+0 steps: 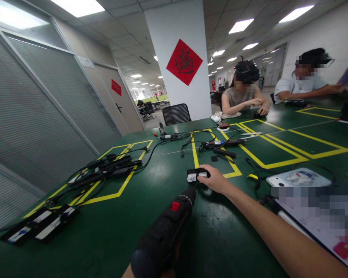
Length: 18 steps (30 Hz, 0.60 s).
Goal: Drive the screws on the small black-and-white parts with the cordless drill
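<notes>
A black cordless drill (165, 231) with a red switch fills the lower middle, its chuck and thin bit pointing away from me. My left hand (168, 274) is closed on it from below, mostly hidden behind the drill's body. Ahead, my right hand (211, 178) grips a small black-and-white block (192, 177) on the table, thumb and fingers closed at its right end. The bit's tip comes up to the near side of this block; whether it touches is unclear.
The green table (159, 170) has yellow tape outlines. Black cables (116, 166) and two black-and-white strips (53, 226) lie left. A pen-like tool (220, 143) lies beyond my right hand. A phone (300, 177) lies right. Two people (245, 96) sit across, with part of another.
</notes>
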Available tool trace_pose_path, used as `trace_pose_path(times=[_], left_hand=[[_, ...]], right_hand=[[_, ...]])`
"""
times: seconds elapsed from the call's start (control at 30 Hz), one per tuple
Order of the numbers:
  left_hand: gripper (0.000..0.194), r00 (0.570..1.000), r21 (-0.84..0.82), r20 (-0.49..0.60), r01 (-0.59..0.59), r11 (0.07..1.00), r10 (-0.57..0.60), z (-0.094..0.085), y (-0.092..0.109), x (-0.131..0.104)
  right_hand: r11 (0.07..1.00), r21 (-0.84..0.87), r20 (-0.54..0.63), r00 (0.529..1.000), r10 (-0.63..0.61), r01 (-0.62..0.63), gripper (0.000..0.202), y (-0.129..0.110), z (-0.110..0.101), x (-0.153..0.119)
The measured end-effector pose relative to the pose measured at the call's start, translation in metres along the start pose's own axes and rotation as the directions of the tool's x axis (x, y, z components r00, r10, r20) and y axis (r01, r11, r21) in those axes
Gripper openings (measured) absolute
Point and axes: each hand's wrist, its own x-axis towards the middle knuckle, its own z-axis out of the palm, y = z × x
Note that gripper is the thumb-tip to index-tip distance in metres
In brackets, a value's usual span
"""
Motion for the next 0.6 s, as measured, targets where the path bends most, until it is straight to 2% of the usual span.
trace_pose_path(times=[0.07,0.13,0.23,0.3,0.43,0.47,0.5,0.6], left_hand=[[0.036,0.999,0.028,-0.035,-0.013,1.0,0.014,0.004,-0.001,-0.001],[0.04,0.991,0.079,-0.023,-0.133,0.988,0.135,0.006,0.0,-0.001],[0.041,0.929,0.19,0.015,-0.367,0.911,0.371,0.004,-0.005,0.002],[0.042,0.904,0.239,0.039,-0.421,0.875,0.425,0.0,-0.013,0.006],[0.053,0.901,0.224,0.161,-0.431,0.874,0.402,-0.008,-0.028,0.013],[0.053,0.911,0.219,0.163,-0.407,0.887,0.378,-0.008,-0.029,0.013],[0.051,0.926,0.212,0.153,-0.372,0.904,0.345,-0.008,-0.028,0.013],[0.04,0.982,0.17,0.022,-0.19,0.967,0.189,-0.005,-0.02,0.009]], right_hand=[[1.0,0.001,0.004,1.0,-0.001,0.001,0.038,0.0,0.0,0.0],[1.0,0.001,0.005,1.0,0.001,-0.001,0.038,0.0,0.0,0.0],[1.0,-0.002,0.004,1.0,0.011,-0.011,0.039,0.0,0.0,0.0],[1.0,-0.001,0.004,1.0,0.015,-0.015,0.039,0.001,0.0,0.0],[1.0,0.007,0.004,1.0,0.016,-0.016,0.039,0.001,0.0,0.0],[1.0,0.009,0.003,1.0,0.016,-0.016,0.039,0.001,0.0,0.0],[1.0,0.011,0.003,1.0,0.014,-0.014,0.039,0.0,0.0,0.0],[1.0,0.013,-0.002,1.0,0.011,-0.011,0.038,-0.002,0.0,0.0]])
